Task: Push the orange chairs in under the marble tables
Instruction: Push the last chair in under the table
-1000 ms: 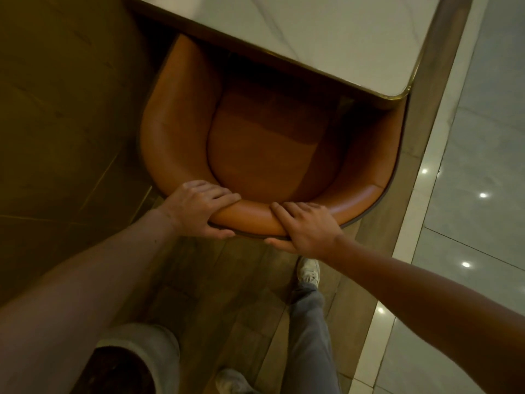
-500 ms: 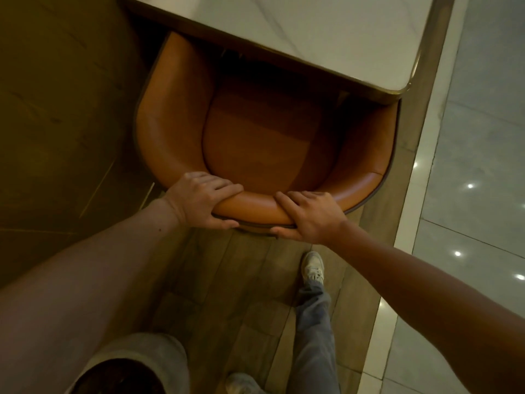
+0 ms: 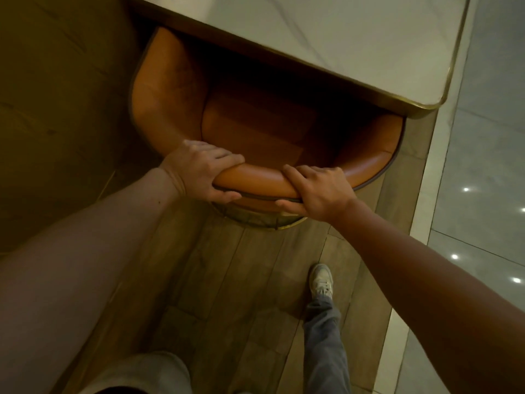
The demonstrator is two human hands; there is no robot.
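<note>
An orange leather tub chair (image 3: 170, 109) stands in front of me with the front of its seat hidden under the white marble table (image 3: 355, 44). The table has a brass rim and fills the upper right of the view. My left hand (image 3: 199, 172) grips the padded top of the chair's curved backrest on the left, fingers over the inside and thumb behind. My right hand (image 3: 318, 189) grips the same backrest just to the right, thumb under the back edge. A brass ring of the chair's base (image 3: 255, 220) shows below the backrest.
Wooden floor planks (image 3: 227, 280) lie under me, with my right shoe (image 3: 321, 280) and grey trouser legs on them. Glossy pale tiles (image 3: 483, 194) run along the right, past a light border strip. Dark wood floor lies to the left of the chair.
The chair has slid further under the table, so more of its seat is hidden. Both hands kept their grip on the backrest and my arms stretched forward.
</note>
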